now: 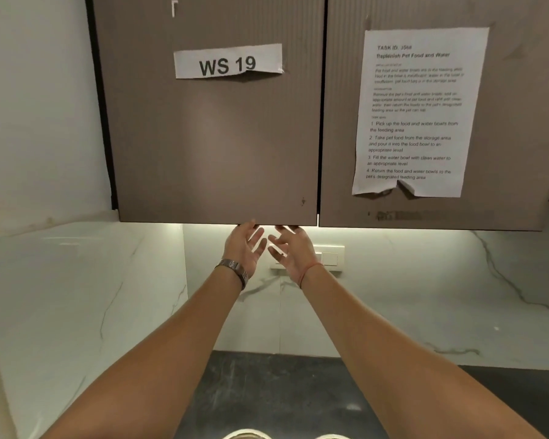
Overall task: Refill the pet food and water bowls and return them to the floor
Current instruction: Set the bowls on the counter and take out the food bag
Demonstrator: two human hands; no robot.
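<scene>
Left hand (244, 248) and right hand (290, 253): raised side by side, fingers spread, holding nothing, fingertips at lower edge of left cabinet door (210, 137); two pale bowl rims (248, 435) at bottom edge, on dark counter (267, 391); task sheet (415, 112) taped on right door.

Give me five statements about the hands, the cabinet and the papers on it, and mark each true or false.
1. Both hands, left hand and right hand, reach up to the bottom edge of the left cabinet door. True.
2. The left hand grips a food bag. False: it holds nothing, fingers spread.
3. The label on the left door reads WS 19. True.
4. The task sheet hangs on the left door. False: it is on the right door.
5. The left wrist wears a metal bracelet. True.
</scene>
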